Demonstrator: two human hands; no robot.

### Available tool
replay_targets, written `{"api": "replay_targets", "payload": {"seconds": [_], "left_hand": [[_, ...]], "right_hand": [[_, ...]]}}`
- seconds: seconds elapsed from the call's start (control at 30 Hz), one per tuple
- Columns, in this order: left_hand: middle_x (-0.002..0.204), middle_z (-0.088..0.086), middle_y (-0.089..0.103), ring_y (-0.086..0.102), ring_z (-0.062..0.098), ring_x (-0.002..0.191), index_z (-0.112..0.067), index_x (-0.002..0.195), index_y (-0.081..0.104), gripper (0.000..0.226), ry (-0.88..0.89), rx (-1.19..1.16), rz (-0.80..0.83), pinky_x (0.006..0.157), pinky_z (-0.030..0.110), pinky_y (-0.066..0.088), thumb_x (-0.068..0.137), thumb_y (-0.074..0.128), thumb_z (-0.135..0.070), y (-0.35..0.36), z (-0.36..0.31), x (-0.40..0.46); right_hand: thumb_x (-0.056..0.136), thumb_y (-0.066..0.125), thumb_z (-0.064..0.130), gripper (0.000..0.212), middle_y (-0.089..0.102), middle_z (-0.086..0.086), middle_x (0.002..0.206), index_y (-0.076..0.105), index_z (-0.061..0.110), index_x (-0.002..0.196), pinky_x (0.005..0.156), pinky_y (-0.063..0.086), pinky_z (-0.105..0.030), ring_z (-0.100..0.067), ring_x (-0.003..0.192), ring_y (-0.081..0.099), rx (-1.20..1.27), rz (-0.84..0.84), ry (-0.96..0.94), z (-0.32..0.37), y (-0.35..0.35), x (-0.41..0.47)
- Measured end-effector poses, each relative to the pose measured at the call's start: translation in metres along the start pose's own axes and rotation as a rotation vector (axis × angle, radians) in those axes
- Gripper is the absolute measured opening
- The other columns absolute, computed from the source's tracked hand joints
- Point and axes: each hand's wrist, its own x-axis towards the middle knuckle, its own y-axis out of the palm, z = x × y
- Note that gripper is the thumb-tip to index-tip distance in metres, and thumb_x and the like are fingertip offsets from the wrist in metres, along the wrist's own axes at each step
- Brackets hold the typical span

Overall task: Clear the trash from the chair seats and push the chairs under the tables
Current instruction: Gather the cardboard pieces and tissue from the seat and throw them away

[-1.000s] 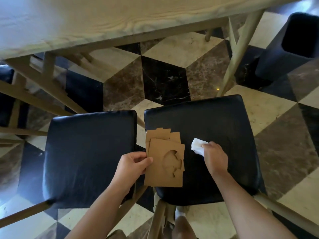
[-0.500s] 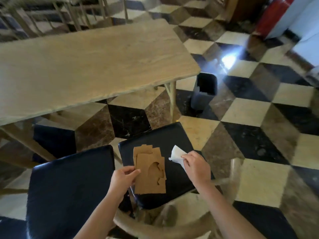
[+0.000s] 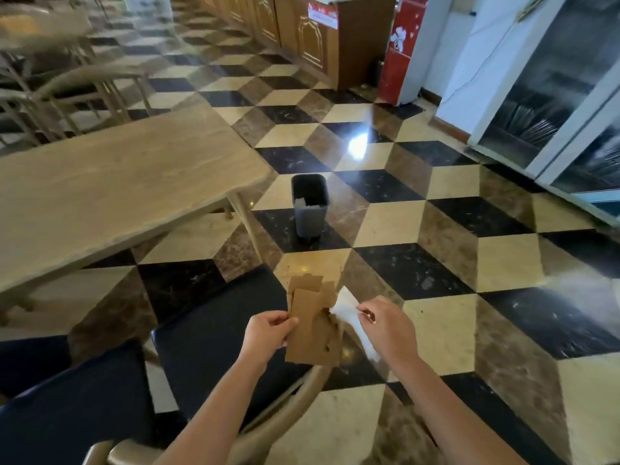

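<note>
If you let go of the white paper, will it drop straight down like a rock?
Probably not. The white paper sags and crumples in the right hand, so it looks thin, floppy and light; it would likely flutter. The brown cardboard in the left hand stays flat, so seems stiffer.

I count two dark seats (image 3: 214, 333) in front of me, one table (image 3: 110, 193) close by, one bin (image 3: 309, 204) on the floor, several brown card pieces (image 3: 313, 325), their number unclear, and one white tissue (image 3: 349, 312).
</note>
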Motion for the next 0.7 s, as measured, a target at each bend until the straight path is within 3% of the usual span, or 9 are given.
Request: {"api": "replay_targets", "payload": {"seconds": [0.3, 0.47, 0.7], "left_hand": [[0.089, -0.001, 0.068, 0.064, 0.012, 0.081, -0.017, 0.093, 0.068, 0.009, -0.05, -0.1, -0.038, 0.057, 0.021, 0.049, 0.084, 0.066, -0.019, 0.149, -0.047, 0.004], [0.094, 0.002, 0.068, 0.066, 0.02, 0.088, -0.013, 0.105, 0.067, 0.024, -0.088, -0.113, -0.057, 0.08, 0.036, 0.057, 0.082, 0.069, -0.019, 0.188, -0.073, 0.035], [0.092, -0.002, 0.067, 0.065, 0.015, 0.087, -0.013, 0.108, 0.064, 0.027, -0.083, -0.187, -0.051, 0.068, 0.029, 0.056, 0.082, 0.069, -0.019, 0.236, -0.122, 0.114]], "right_hand": [[0.09, 0.06, 0.028, 0.022, 0.068, 0.0, 0.106, 0.068, 0.02, 0.109, 0.068, 0.042, -0.012, -0.011, 0.088, 0.061, -0.039, 0.033, -0.003, -0.127, -0.072, 0.035], [0.089, 0.062, 0.025, 0.019, 0.068, 0.0, 0.101, 0.069, 0.018, 0.105, 0.059, 0.033, -0.007, -0.01, 0.084, 0.061, 0.001, 0.019, 0.008, -0.161, -0.09, 0.072], [0.09, 0.06, 0.027, 0.02, 0.067, 0.0, 0.103, 0.068, 0.018, 0.107, 0.056, 0.029, -0.008, -0.012, 0.088, 0.061, 0.014, 0.014, 0.049, -0.204, -0.106, 0.154]]}}
